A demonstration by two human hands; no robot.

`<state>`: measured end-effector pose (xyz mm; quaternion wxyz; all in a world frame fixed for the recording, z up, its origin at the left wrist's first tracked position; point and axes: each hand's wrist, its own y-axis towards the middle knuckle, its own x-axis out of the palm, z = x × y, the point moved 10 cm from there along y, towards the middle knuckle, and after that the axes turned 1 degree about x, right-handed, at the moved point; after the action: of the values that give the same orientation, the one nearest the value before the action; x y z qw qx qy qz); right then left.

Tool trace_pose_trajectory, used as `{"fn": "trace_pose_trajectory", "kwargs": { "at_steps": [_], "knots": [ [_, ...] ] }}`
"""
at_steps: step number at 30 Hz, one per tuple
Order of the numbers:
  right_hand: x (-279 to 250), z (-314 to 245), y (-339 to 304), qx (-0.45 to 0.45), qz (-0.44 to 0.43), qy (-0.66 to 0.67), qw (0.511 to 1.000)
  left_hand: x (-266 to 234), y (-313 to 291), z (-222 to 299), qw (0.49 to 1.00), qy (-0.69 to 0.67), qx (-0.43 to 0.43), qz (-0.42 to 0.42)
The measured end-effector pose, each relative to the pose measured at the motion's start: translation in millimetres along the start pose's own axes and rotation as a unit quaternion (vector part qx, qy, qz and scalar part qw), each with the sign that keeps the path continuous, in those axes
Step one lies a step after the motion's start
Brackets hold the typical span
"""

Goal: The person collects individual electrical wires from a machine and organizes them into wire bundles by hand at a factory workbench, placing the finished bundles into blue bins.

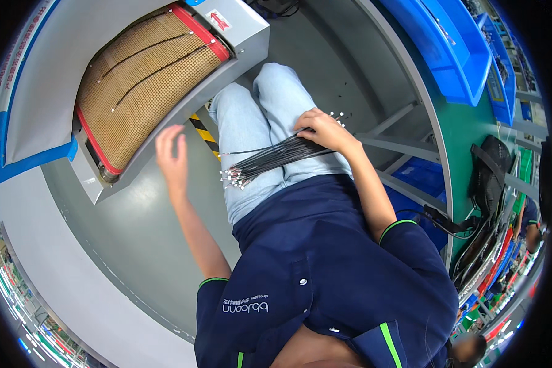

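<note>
A thick bundle of short black cables point(282, 156) with small white connectors at their ends lies across my lap. My right hand point(325, 130) rests over the right part of the bundle, its fingers bent and closed on some of the cables. Raised in the air beside a conveyor, my left hand point(172, 156) has its fingers apart and nothing in it. The conveyor's brown mesh belt point(144, 67) has red edges. On that belt lie two thin black cables, an upper cable point(144, 52) and a lower cable point(159, 72), spaced apart and slanting across the mesh.
A grey machine hood point(37, 110) with blue trim covers the belt's left side. At the upper right, blue bins point(454, 55) stand on a green-topped table point(457, 141) with a grey frame. A black bag point(492, 165) hangs at the right. Small dark bits lie on the grey floor.
</note>
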<state>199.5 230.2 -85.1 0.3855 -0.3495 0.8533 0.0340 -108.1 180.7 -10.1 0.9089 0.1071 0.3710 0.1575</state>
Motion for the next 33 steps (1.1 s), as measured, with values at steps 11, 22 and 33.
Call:
{"fn": "trace_pose_trajectory", "kwargs": {
  "at_steps": [11,22,33],
  "knots": [
    [6.5,-3.7,-11.1,-0.036,-0.002,-0.040,0.999,86.4,-86.4,24.6,0.976,-0.072,-0.101,-0.181],
    [-78.4,-11.7,-65.1,-0.082,0.075,0.090,0.990,104.2,-91.7,94.3,0.973,0.020,-0.033,-0.226],
    [-135.6,-22.1,-133.5,-0.176,0.127,0.099,0.971,113.5,-90.3,200.1,0.974,0.012,0.006,-0.228]
  ]
}}
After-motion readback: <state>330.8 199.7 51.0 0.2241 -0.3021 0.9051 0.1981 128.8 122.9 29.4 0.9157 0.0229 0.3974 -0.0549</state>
